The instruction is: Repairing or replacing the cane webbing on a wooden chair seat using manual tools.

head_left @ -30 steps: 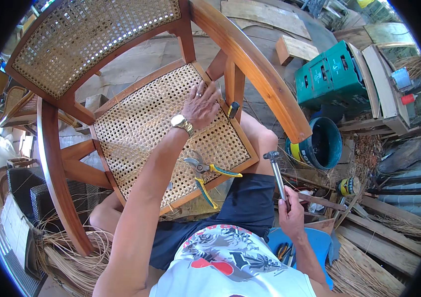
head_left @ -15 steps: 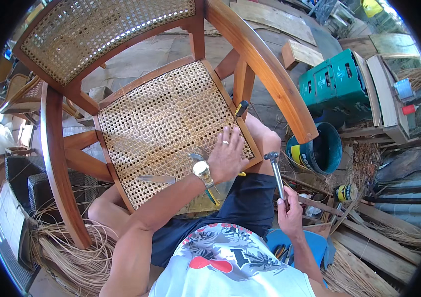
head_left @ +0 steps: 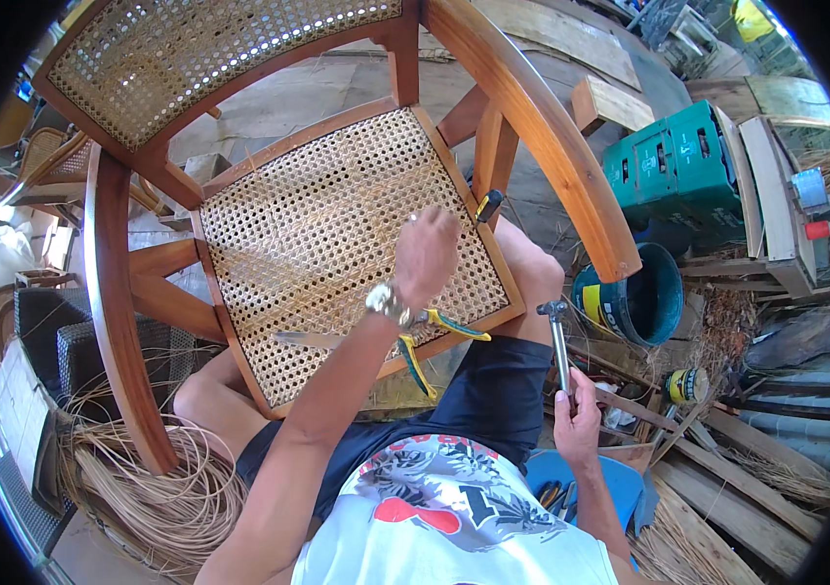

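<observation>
A wooden armchair [head_left: 532, 127] stands before me, its cane seat [head_left: 317, 205] woven in an open-hole pattern. On the right half of that seat, my left hand [head_left: 428, 255] is curled into a fist, knuckles against or just above the cane; nothing shows in it. My right hand [head_left: 576, 409] grips a small metal hammer [head_left: 558, 341], head up, beside my right thigh. Pliers [head_left: 456, 327] with yellow-green handles lie on the front seat edge, their jaws hidden by my left wrist. A knife blade [head_left: 308, 339] rests on the cane. A black-and-yellow handled tool [head_left: 489, 205] sits at the right rail.
Coiled cane strands [head_left: 157, 492] lie at lower left. A dark bucket [head_left: 654, 292] and a green crate [head_left: 673, 161] stand to the right. A blue stool or tray [head_left: 610, 483] with tools is by my right hip. Wooden planks [head_left: 737, 497] lie at lower right.
My left hand has gone from flat and spread on the cane to a fist, slightly farther up the seat, uncovering more of the pliers. The right hand still holds the hammer.
</observation>
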Action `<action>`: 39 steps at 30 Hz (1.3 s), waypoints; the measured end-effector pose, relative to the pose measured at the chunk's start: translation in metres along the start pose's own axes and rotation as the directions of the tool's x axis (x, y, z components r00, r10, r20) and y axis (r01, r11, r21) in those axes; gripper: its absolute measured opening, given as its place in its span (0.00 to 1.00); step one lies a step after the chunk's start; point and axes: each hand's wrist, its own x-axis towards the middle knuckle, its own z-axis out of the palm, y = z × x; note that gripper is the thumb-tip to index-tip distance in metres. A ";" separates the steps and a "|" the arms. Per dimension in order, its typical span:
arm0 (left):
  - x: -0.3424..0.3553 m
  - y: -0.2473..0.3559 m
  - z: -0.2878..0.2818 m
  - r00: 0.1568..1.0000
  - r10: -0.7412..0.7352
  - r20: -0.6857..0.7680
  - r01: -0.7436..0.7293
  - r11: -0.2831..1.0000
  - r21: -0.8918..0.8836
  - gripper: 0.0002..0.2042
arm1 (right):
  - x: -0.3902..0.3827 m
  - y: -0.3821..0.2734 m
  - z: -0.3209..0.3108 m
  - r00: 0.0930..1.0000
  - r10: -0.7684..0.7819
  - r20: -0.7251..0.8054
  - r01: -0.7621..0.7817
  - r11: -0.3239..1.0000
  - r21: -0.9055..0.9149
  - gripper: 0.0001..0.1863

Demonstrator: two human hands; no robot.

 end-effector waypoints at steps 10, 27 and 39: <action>0.060 -0.013 0.030 0.997 -0.052 0.055 0.052 0.999 -0.013 0.10 | -0.003 -0.002 0.003 1.000 -0.010 0.002 0.010 1.000 -0.026 0.23; 0.017 -0.130 -0.077 0.948 -0.317 0.033 0.262 0.834 0.485 0.44 | -0.001 0.020 0.011 0.960 0.267 0.083 -0.279 0.940 0.195 0.22; -0.055 -0.178 -0.092 0.888 -0.386 -0.249 0.459 0.771 0.442 0.36 | -0.002 0.058 -0.002 0.966 0.226 -0.121 -0.225 0.974 0.026 0.17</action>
